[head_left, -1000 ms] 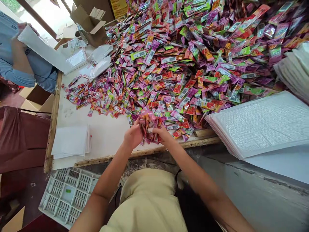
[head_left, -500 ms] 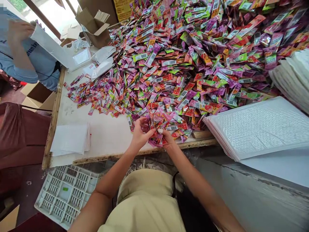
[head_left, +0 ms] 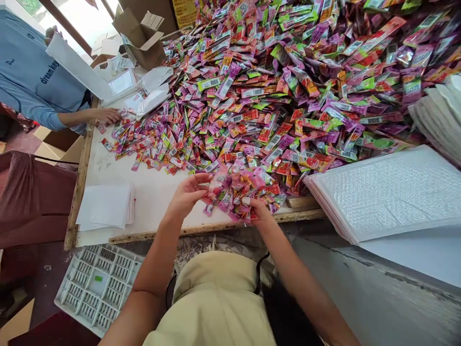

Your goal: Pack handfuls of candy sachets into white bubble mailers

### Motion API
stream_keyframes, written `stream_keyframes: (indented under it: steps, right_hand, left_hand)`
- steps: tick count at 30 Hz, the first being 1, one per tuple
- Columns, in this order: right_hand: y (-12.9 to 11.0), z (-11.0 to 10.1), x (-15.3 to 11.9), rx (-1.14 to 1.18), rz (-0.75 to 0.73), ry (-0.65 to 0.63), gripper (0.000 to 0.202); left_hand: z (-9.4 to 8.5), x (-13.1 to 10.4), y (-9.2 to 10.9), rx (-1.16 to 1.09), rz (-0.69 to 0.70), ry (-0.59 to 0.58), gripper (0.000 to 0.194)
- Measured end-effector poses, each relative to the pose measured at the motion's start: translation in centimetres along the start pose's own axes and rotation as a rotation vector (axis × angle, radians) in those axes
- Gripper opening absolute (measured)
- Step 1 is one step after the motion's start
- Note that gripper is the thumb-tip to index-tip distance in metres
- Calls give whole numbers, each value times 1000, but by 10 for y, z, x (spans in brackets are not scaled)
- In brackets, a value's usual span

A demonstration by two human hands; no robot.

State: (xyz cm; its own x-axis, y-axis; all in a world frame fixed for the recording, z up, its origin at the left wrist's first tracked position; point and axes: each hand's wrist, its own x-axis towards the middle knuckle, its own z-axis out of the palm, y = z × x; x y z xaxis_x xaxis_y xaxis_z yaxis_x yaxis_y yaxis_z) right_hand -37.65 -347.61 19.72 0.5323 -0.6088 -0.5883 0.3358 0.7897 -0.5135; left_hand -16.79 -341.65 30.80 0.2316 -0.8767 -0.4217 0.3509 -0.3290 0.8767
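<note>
My right hand [head_left: 256,210] is closed round a bunch of small printed packets [head_left: 242,204] in pink, red, purple and green, held at the table's front edge. The thumb lies on top, with something white at its tip. Just left of the bunch is my left hand [head_left: 189,194], its fingers curved and the thumb apart from them. A blurred pink packet [head_left: 217,183] is close to its fingertips; whether they touch it is hard to tell. Behind both hands spreads a big heap of the same packets [head_left: 252,92].
White sheets or flat bags [head_left: 103,205] lie at the table's left front. Bubble-lined mailers [head_left: 392,190] are stacked at right. An open cardboard box [head_left: 142,43] stands at the back. A co-worker's hand [head_left: 108,115] touches packets at far left. A plastic crate [head_left: 97,288] sits below the table.
My left hand has moved left, away from the bunch; my right hand has shifted slightly right and nearer to me with it. The co-worker's hand has come down onto the packets.
</note>
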Motion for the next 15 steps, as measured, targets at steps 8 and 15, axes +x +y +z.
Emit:
stream_keyframes:
  steps: [8, 15]
  right_hand:
    - [-6, -24, 3, 61, -96, -46, 34]
    - [-4, -19, -5, 27, -79, -167, 46]
  left_hand:
    - [-8, 38, -12, 306, 310, 272, 35]
    - [-44, 46, -71, 1167, -52, 683, 27]
